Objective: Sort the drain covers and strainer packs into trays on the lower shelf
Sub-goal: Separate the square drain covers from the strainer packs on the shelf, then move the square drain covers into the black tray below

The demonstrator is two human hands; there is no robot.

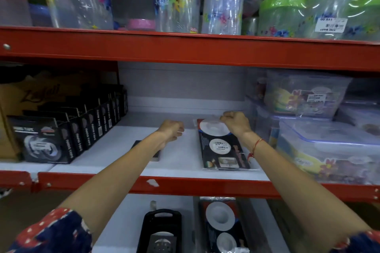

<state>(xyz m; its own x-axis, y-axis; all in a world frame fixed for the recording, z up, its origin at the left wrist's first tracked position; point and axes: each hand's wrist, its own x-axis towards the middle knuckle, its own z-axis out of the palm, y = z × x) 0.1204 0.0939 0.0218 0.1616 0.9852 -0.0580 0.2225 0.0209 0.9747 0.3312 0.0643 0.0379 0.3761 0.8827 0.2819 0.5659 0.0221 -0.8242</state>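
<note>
One strainer pack (223,146) flat, long axis front-to-back, right hand (236,124) at far end

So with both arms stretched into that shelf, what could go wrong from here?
The right hand pinches only the far top edge of the strainer pack, so the pack may slip or flop when lifted. The right forearm passes close to the stacked clear boxes and might nudge them. The left hand hovers above a small dark item it could knock.
</note>
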